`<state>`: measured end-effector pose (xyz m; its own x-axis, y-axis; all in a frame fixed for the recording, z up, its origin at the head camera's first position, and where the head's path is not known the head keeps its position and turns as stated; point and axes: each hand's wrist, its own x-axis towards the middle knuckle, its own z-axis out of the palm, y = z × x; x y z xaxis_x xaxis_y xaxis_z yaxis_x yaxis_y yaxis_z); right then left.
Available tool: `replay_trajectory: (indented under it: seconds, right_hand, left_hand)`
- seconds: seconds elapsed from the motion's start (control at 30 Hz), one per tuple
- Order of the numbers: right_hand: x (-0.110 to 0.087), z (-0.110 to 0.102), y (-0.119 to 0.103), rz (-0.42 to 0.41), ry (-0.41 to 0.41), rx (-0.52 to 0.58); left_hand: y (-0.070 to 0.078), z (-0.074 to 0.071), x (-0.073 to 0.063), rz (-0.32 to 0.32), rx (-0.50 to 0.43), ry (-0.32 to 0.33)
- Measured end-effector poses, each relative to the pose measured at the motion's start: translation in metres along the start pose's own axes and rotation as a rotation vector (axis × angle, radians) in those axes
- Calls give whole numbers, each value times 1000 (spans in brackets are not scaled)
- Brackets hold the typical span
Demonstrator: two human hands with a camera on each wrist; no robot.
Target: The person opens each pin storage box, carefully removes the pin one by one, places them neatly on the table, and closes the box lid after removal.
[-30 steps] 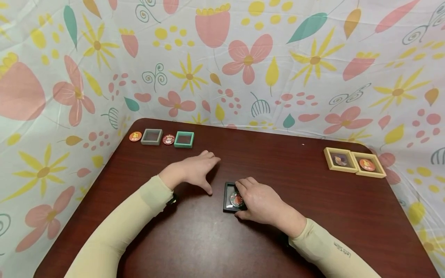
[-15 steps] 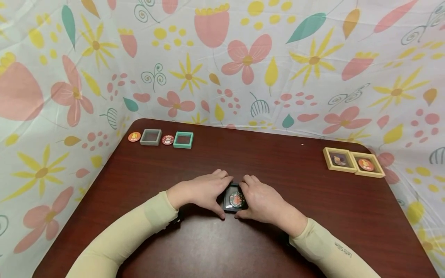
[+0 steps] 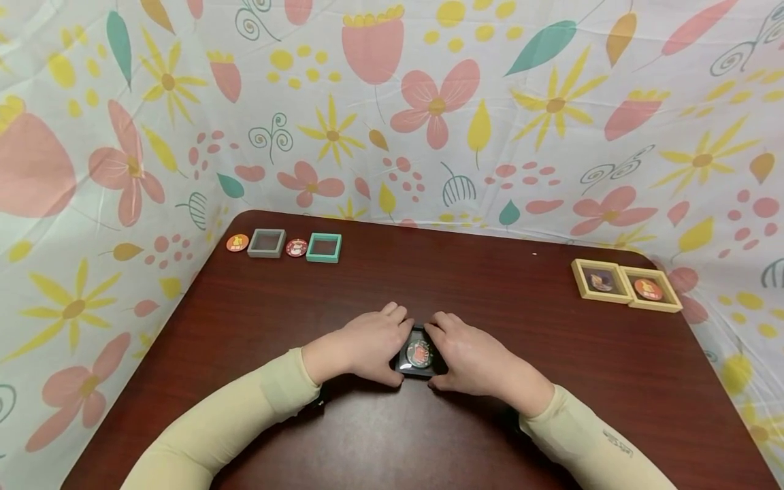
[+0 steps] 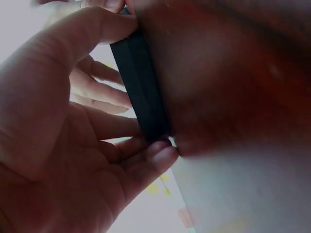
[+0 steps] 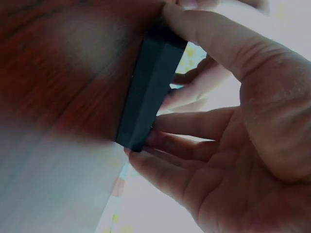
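Observation:
A black square display frame (image 3: 416,372) lies at the middle of the table in the head view, with a round badge (image 3: 419,354) showing through its clear window. My left hand (image 3: 372,346) grips the frame's left side, thumb at the near edge and fingers at the far edge. On the opposite side my right hand (image 3: 470,355) holds it the same way. Both wrist views show the dark side wall of the frame (image 4: 138,80) between thumb and fingertips, close over the tabletop. The palms cover parts of its left and right sides.
At the back left stand an orange badge (image 3: 237,243), a grey frame (image 3: 267,254), a red badge (image 3: 297,248) and a teal frame (image 3: 323,258) in a row. Two cream frames (image 3: 652,306) with badges inside lie at the right. A floral curtain (image 3: 367,136) hangs behind the table (image 3: 478,272).
My left hand has come right and toward me from beside the frame and taken hold of its left side. The right hand has kept its hold; both have since shifted slightly right with the frame.

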<state>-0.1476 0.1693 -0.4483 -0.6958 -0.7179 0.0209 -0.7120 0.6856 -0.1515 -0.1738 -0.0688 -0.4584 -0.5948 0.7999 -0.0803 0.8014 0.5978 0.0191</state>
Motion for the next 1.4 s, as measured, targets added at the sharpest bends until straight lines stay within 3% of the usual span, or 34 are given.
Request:
replay_trajectory:
  seconds: [0.13, 0.47, 0.87, 1.4]
  right_hand:
    - [-4, 0, -1, -8, -24, -3]
    - [-4, 7, -6, -43, 12, -92]
    - [-2, 5, -3, -87, 74, -90]
    - [-1, 1, 2, -67, 56, -15]
  left_hand:
    - [6, 0, 0, -25, 45, -5]
    - [16, -1, -2, -25, 157, -12]
    - [17, -2, -2, -49, 149, -18]
    - [15, -4, -2, -63, 109, -13]
